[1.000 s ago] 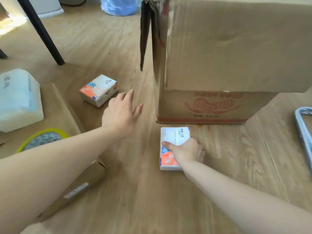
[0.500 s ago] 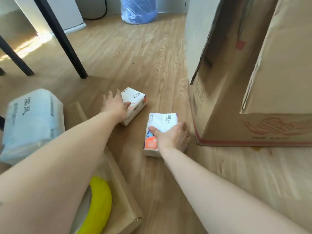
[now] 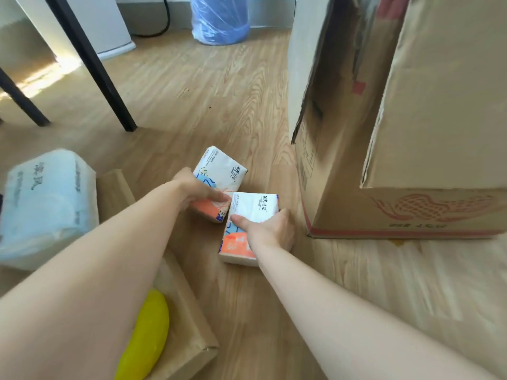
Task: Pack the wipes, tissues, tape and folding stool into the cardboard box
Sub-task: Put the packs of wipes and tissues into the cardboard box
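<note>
Two white tissue packs with orange and blue print lie side by side on the wooden floor. My left hand grips the far tissue pack at its near end. My right hand is closed over the near tissue pack, thumb on top. The two packs touch at a corner. The tall cardboard box stands just to the right of them, its flaps raised and its inside hidden.
A large pale blue pack of tissue rolls lies at the left. A flat cardboard piece with a yellow-rimmed object sits under my left arm. Black table legs and a blue plastic bag stand further back.
My left hand reached the far tissue pack and closed on it, then drew it toward the near pack. My right hand kept its hold. The view shifted left and closer.
</note>
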